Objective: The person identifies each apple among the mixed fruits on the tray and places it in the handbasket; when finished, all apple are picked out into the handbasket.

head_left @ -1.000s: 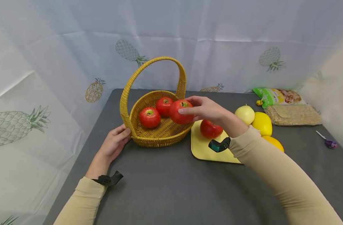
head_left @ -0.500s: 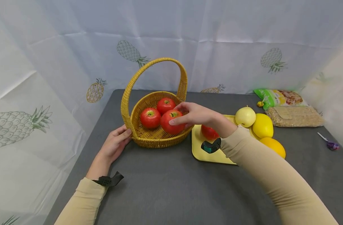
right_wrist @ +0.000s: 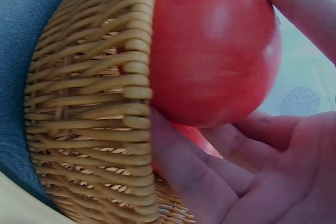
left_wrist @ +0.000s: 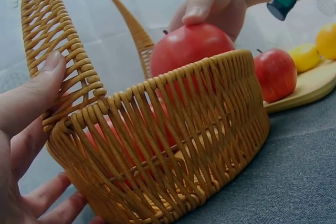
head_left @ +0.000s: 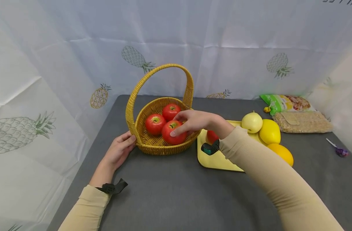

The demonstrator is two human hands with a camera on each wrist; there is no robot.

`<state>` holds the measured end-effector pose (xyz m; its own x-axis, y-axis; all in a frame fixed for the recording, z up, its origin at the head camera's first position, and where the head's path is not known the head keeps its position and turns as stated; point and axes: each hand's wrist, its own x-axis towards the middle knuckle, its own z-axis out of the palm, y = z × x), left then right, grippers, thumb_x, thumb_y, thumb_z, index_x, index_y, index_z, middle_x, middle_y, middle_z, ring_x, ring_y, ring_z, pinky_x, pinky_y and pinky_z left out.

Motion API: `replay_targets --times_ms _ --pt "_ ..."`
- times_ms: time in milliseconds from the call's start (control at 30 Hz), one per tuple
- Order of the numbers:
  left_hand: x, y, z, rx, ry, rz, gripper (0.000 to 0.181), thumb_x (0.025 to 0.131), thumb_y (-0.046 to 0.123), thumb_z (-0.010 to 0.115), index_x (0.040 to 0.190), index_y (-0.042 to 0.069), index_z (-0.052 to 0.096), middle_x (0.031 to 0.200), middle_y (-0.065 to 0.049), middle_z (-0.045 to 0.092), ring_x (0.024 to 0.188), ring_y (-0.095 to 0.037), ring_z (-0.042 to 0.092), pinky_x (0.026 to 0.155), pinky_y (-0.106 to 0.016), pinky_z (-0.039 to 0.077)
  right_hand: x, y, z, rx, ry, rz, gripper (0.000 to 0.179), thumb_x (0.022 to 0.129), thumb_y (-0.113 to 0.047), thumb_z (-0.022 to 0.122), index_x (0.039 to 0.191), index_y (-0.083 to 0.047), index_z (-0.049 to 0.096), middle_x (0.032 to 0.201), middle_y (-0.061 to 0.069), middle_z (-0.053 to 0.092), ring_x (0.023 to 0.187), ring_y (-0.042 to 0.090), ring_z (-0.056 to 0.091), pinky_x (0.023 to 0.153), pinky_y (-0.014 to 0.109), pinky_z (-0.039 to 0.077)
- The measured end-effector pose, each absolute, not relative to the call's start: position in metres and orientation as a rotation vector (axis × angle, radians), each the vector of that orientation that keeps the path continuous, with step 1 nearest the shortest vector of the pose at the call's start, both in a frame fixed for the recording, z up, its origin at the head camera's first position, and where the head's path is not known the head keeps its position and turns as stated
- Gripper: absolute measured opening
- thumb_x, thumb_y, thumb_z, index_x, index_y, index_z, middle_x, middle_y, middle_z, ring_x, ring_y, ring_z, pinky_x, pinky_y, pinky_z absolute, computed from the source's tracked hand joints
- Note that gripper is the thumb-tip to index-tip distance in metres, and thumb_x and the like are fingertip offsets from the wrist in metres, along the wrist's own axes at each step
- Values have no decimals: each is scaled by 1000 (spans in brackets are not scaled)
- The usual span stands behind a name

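A yellow wicker basket (head_left: pixel 161 150) with a tall hoop handle stands on the grey table. Two red apples, one at the left (head_left: pixel 155 124) and one at the back (head_left: pixel 171 111), lie inside it. My right hand (head_left: pixel 190 121) holds a third red apple (right_wrist: pixel 210 45) between thumb and fingers, low at the basket's front right, partly above the rim in the left wrist view. Whether it touches the bottom is hidden. My left hand (head_left: pixel 119 150) holds the basket's left end, its thumb (left_wrist: pixel 50 74) on the handle's base and its fingers along the outer wall.
Right of the basket lies a yellow tray (head_left: pixel 216 162) bearing another red apple (left_wrist: pixel 275 74), partly behind my right wrist. A pale pear (head_left: pixel 252 122) and two yellow fruits (head_left: pixel 270 131) are at its right side. Farther right are food bags (head_left: pixel 303 122) and a lollipop (head_left: pixel 341 152).
My right hand has carried its apple left and down, from above the basket's right rim to inside the basket's front. The left hand has stayed at the basket's left end.
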<state>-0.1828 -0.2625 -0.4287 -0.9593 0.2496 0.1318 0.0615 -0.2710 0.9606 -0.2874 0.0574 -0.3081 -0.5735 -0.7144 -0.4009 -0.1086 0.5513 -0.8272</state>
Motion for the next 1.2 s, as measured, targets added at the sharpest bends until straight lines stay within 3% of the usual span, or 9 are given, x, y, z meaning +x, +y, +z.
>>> replay_targets --times_ms 300,600,867,1067,1200 --pt "-182 -263 -431 406 1822 2397 25 110 11 51 124 4 70 149 -7 51 139 -19 44 106 -28 44 -294 45 -314 -806 2058 -793 67 87 -43 81 141 -16 51 136 5 52 125 23 48 99 39 49" --pt "-180 -262 -431 357 1818 2415 20 108 13 56 118 8 73 152 -6 47 137 -16 45 106 -27 44 -296 29 -312 -879 2081 -691 69 83 -39 86 141 -24 53 139 -2 50 129 20 43 101 38 47" --pt "-180 -262 -431 342 1822 2398 22 109 13 55 121 4 71 151 -7 47 136 -16 46 105 -27 44 -294 22 -312 -823 2132 -620 72 82 -39 86 137 -11 50 139 7 51 126 24 47 99 35 50" --pt "-181 -262 -430 337 1835 2389 22 109 14 54 122 5 70 152 -8 46 136 -16 46 105 -28 44 -293 15 -315 -861 2170 -608 65 83 -40 86 131 -10 53 130 6 55 120 23 50 97 36 50" --pt "-181 -261 -430 330 1840 2383 21 109 15 55 119 8 72 153 -9 45 136 -16 44 105 -27 44 -291 11 -313 -929 2197 -587 66 85 -40 84 138 -11 57 133 5 57 123 23 51 101 39 48"
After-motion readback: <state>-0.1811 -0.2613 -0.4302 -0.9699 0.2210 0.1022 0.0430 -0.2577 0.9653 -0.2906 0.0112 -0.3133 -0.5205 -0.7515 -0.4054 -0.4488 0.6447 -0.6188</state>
